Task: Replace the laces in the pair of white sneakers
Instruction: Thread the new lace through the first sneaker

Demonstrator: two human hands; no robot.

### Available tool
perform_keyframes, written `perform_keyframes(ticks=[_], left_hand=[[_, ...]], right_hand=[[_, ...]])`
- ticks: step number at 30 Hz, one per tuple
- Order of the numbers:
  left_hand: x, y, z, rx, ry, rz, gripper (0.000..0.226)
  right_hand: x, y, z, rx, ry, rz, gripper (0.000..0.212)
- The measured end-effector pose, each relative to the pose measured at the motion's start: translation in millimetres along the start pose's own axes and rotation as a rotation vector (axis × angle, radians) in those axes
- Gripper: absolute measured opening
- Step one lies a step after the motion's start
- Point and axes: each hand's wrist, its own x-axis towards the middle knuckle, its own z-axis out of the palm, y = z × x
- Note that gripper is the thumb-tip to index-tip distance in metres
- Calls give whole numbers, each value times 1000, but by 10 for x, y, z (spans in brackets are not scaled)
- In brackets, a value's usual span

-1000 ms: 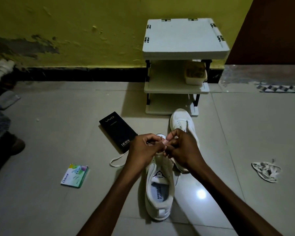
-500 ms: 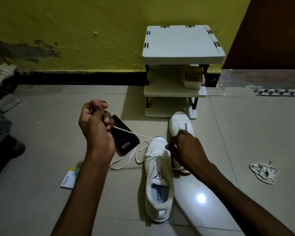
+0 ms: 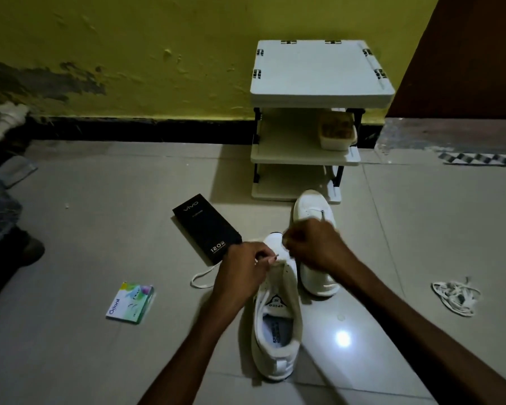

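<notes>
Brings the left hand (image 3: 243, 271) back down from its raised pull to the near sneaker (image 3: 278, 331) on the floor, pinching the lace (image 3: 192, 283) tip. Keeps the right hand (image 3: 314, 248) curled at the eyelets; cannot tell what it grips. Probably means one crossing drawn through, next eyelet due. Reads "vivo" and "120W" on the black box (image 3: 206, 228), "Odonil" on the card (image 3: 130, 302), "SPEED" on the tongue.

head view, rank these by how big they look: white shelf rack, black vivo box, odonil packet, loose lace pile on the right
1. white shelf rack
2. black vivo box
3. odonil packet and loose lace pile: they look about alike, so not ranked
</notes>
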Motion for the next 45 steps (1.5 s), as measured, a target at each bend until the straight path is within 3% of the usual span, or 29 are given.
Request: perform_keyframes(ticks=[2, 4, 7, 11, 15, 18, 20, 23, 26, 28, 32, 41, 45], left_hand=[[33, -74, 112, 56, -38, -41, 5], [64, -82, 193, 81, -75, -47, 5], [106, -45, 297, 236, -114, -11, 12], [150, -90, 429, 350, -103, -59, 20], [189, -121, 454, 318, -109, -97, 18], [197, -134, 463, 263, -93, -126, 18], [187, -133, 484, 223, -80, -158, 19], [150, -145, 511, 124, -32, -219, 30], [135, -145, 523, 116, 29, -262, 29], [146, -110, 515, 168, -4, -246, 29], [165, -113, 493, 208, -97, -126, 20], [58, -181, 584, -51, 85, -203, 24], [30, -173, 603, -50, 148, -220, 9]], right_hand=[[-104, 120, 217, -150, -176, 42, 27], [-181, 207, 446, -241, -219, 67, 35], [-220, 334, 730, -248, -74, 17, 30], [-238, 416, 824, 31, 108, 4, 14], [-258, 436, 817, 134, 156, -35, 10], [-248, 492, 846, 178, 170, -44, 19], [-267, 493, 857, 172, 171, -67, 9], [-292, 461, 850, 163, 179, -92, 16], [-309, 436, 824, 124, 192, -146, 11], [-306, 415, 812, 83, 189, -162, 10], [-273, 425, 865, 0, 167, -146, 32], [-226, 445, 870, 102, 108, -79, 33], [-225, 470, 920, 221, 123, -55, 28]])
